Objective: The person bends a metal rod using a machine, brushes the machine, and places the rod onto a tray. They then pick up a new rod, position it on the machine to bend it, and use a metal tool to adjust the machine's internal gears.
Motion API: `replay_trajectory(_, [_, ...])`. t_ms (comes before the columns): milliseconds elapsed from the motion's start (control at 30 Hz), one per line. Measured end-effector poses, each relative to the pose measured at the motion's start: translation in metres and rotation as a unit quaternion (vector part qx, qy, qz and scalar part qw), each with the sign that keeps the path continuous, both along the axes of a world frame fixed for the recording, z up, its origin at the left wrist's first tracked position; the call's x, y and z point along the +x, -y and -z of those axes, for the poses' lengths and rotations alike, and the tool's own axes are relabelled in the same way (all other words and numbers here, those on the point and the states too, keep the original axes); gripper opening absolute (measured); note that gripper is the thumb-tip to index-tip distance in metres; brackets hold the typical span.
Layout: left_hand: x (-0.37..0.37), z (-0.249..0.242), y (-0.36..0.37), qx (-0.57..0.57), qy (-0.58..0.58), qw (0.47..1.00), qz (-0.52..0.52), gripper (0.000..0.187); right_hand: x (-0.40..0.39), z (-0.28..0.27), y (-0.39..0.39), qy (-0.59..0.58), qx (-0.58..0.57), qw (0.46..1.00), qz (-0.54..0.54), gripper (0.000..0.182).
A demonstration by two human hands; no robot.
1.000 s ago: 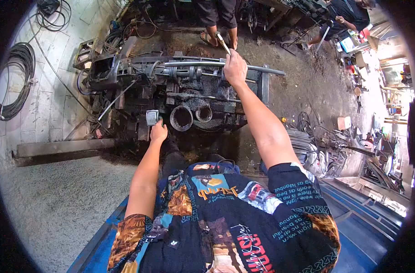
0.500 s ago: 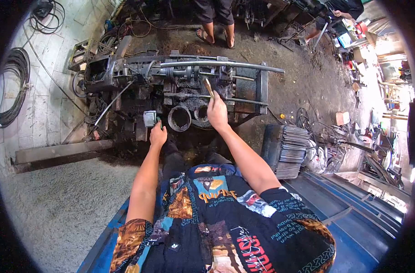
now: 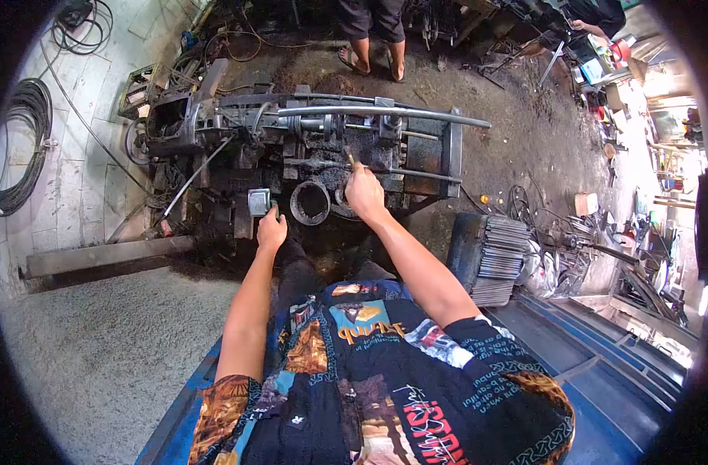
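Observation:
My right hand [image 3: 365, 194] is closed round a brush-like tool [image 3: 350, 157] with a light handle, over the near side of a greasy lathe-like machine [image 3: 315, 124]. My left hand [image 3: 272, 229] is at the machine's near edge, beside a small grey box [image 3: 259, 202]; its fingers are bent, and what they touch is too small to make out. Between my hands sits a round metal ring or cup [image 3: 310, 203] with dark material inside. A second round one is partly hidden behind my right hand. A long grey pipe [image 3: 439, 118] lies across the machine's top.
A person's legs in sandals [image 3: 373, 58] stand beyond the machine. Another person [image 3: 594, 19] is at the upper right. A finned motor housing [image 3: 490, 256] stands to the right. Coiled cable [image 3: 24, 147] hangs on the left wall, and a metal beam [image 3: 110, 256] lies below it.
My right hand has moved slightly left and down with the tool, whose tip is now lower, over the machine's near part. My left hand has hardly moved.

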State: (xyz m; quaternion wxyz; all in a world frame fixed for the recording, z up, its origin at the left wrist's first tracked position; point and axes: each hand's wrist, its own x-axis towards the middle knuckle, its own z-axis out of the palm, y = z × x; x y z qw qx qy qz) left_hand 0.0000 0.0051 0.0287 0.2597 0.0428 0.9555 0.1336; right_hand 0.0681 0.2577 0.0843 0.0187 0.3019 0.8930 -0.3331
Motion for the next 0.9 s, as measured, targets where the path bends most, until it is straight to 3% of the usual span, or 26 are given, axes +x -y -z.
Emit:
replay_trajectory(100, [0.004, 0.000, 0.002, 0.010, -0.011, 1.000, 0.004, 0.047, 0.015, -0.011, 0.004, -0.013, -0.027, 0.999, 0.035, 0.032])
replay_trajectory(433, [0.001, 0.005, 0.004, 0.016, 0.001, 1.000, -0.001, 0.047, -0.018, -0.005, -0.007, -0.100, 0.022, 0.991, 0.088, 0.041])
replay_trajectory(633, [0.001, 0.001, 0.001, 0.007, 0.010, 1.000, -0.005, 0.047, -0.047, -0.004, -0.017, -0.054, 0.040, 0.996, 0.062, 0.049])
replay_trajectory(700, [0.002, 0.001, 0.000, 0.008, 0.006, 1.000, -0.003, 0.047, -0.041, -0.001, -0.016, 0.007, 0.040, 0.999, 0.006, 0.050])
replay_trajectory(900, [0.005, 0.007, 0.002, 0.026, -0.018, 0.999, 0.006, 0.047, 0.003, -0.001, -0.012, -0.018, -0.001, 1.000, -0.006, 0.036])
